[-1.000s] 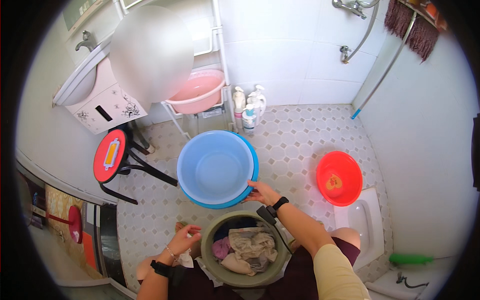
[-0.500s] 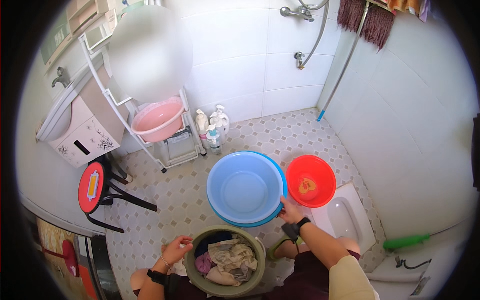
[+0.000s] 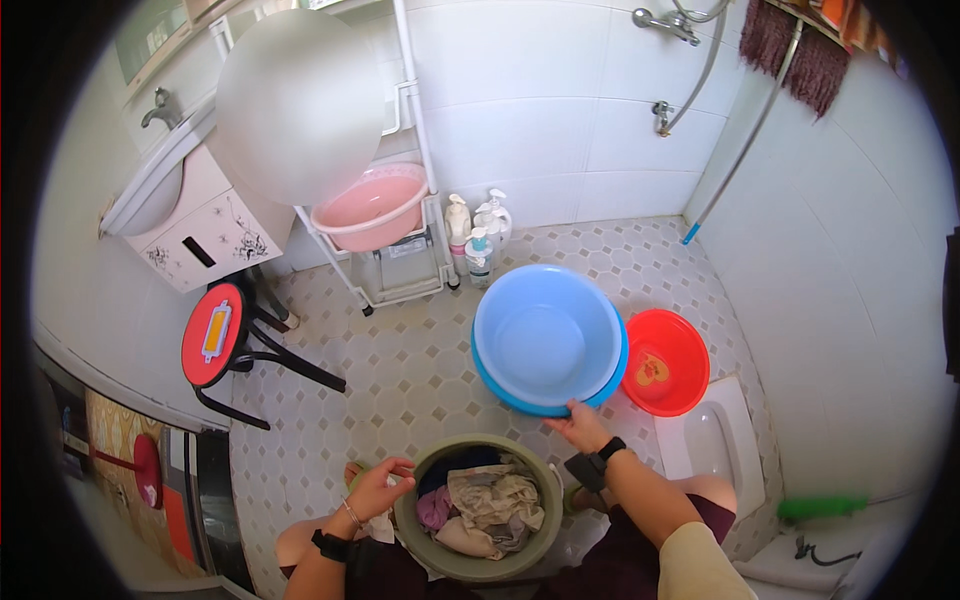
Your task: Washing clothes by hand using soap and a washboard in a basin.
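A light blue basin (image 3: pixel 545 340) sits inside a darker blue basin (image 3: pixel 492 385), off-centre, so the darker rim shows along the near and right sides. My right hand (image 3: pixel 582 430) is closed on their near rim; I cannot tell whether it grips one basin or both. Between my knees stands an olive-green tub (image 3: pixel 425 540) heaped with crumpled clothes (image 3: pixel 490 505), mostly cream, with purple and dark pieces. Just beyond the tub's left rim, my left hand (image 3: pixel 380 492) hovers with nothing in it, its fingers loosely bent and apart.
A red basin (image 3: pixel 690 350) stands right of the blue ones, beside a squat toilet (image 3: pixel 710 440). Pump bottles (image 3: pixel 480 245) cluster by a white rack (image 3: pixel 405 290) holding a pink basin (image 3: pixel 370 215). A red-topped stool (image 3: pixel 200 350) is at left; a mop (image 3: pixel 745 140) leans at far right.
The whole view has shifted, moving the scene rightward. My right hand has slid from the blue basins' right side to their near edge. My left hand stays beside the tub.
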Demonstrator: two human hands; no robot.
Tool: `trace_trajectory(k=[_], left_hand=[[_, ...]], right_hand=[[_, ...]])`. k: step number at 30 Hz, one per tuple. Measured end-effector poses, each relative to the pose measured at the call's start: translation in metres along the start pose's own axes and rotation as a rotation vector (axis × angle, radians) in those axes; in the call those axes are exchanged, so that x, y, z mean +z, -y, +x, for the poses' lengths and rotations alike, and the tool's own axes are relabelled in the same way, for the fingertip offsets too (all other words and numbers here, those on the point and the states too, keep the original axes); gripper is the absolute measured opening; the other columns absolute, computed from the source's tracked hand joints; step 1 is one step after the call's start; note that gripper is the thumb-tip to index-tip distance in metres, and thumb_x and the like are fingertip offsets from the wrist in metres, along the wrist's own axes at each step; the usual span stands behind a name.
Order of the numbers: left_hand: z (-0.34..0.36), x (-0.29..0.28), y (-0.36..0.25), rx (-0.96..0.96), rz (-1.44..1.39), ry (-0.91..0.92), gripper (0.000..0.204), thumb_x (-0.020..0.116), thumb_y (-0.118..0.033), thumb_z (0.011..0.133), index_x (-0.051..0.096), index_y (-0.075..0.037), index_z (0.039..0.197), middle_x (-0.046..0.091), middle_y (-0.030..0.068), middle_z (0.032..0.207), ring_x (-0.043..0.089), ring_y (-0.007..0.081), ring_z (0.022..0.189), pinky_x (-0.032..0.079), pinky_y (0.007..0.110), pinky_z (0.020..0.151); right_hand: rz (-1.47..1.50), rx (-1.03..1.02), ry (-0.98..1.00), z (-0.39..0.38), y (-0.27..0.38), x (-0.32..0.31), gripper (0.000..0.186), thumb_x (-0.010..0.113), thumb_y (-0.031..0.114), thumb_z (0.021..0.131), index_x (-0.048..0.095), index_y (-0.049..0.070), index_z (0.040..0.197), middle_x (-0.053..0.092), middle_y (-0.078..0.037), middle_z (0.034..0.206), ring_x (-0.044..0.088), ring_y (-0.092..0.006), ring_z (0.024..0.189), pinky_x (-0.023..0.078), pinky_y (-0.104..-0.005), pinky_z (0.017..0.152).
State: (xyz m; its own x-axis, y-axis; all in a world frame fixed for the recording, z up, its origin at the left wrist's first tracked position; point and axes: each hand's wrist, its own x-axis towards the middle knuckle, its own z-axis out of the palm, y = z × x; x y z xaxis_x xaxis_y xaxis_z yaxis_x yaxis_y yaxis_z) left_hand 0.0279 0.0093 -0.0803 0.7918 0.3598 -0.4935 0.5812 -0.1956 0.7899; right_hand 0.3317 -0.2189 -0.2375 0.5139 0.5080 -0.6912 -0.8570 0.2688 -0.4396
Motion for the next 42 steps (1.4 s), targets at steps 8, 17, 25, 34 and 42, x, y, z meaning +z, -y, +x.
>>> trace_trajectory(k=[8, 17, 25, 34, 42], left_hand=[[-0.012, -0.009, 0.004, -0.165, -0.059, -0.020, 0.033, 0.060, -0.021, 0.080, 0.052, -0.008, 0.110, 0.059, 0.0004, 0.090, 0.052, 0.0069, 0.071, 0.043, 0.023, 0.063], [-0.024, -0.013, 0.038, -0.037, 0.177, -0.123, 0.035, 0.060, -0.023, 0.079, 0.053, -0.008, 0.109, 0.060, 0.0056, 0.091, 0.056, 0.0143, 0.077, 0.045, 0.027, 0.067], [-0.003, -0.007, 0.014, -0.052, 0.127, -0.045, 0.036, 0.061, -0.023, 0.078, 0.053, -0.008, 0.109, 0.059, 0.0057, 0.090, 0.056, 0.0153, 0.076, 0.045, 0.028, 0.066], [-0.013, -0.004, 0.032, -0.212, 0.185, -0.036, 0.037, 0.062, -0.024, 0.077, 0.053, -0.008, 0.110, 0.060, 0.0056, 0.091, 0.055, 0.0132, 0.075, 0.045, 0.027, 0.067], [-0.005, -0.002, 0.040, -0.070, 0.245, -0.039, 0.037, 0.062, -0.027, 0.077, 0.053, -0.008, 0.108, 0.059, 0.0074, 0.091, 0.056, 0.0180, 0.079, 0.045, 0.029, 0.069]], right_hand=[[-0.449, -0.372, 0.293, 0.125, 0.094, 0.003, 0.031, 0.035, 0.018, 0.093, 0.038, 0.001, 0.119, 0.046, -0.014, 0.119, 0.051, -0.0320, 0.103, 0.049, -0.0494, 0.080], [-0.243, -0.056, 0.303, 0.134, 0.111, 0.038, 0.042, 0.054, 0.021, 0.085, 0.039, 0.008, 0.121, 0.041, -0.007, 0.122, 0.037, -0.0228, 0.117, 0.036, -0.0581, 0.088], [-1.014, 0.088, -0.517, 0.114, 0.001, -0.168, 0.064, 0.061, 0.043, 0.076, 0.039, 0.001, 0.118, 0.048, -0.015, 0.103, 0.050, -0.0272, 0.087, 0.046, -0.0414, 0.077], [0.303, -0.370, -0.435, 0.095, 0.065, -0.250, 0.040, 0.053, 0.038, 0.084, 0.043, 0.011, 0.112, 0.050, -0.012, 0.101, 0.051, -0.0237, 0.086, 0.042, -0.0520, 0.084], [0.325, -0.366, -0.426, 0.123, 0.039, -0.207, 0.014, 0.053, 0.021, 0.083, 0.053, 0.010, 0.075, 0.055, -0.002, 0.060, 0.053, -0.0155, 0.056, 0.051, -0.0336, 0.062]])
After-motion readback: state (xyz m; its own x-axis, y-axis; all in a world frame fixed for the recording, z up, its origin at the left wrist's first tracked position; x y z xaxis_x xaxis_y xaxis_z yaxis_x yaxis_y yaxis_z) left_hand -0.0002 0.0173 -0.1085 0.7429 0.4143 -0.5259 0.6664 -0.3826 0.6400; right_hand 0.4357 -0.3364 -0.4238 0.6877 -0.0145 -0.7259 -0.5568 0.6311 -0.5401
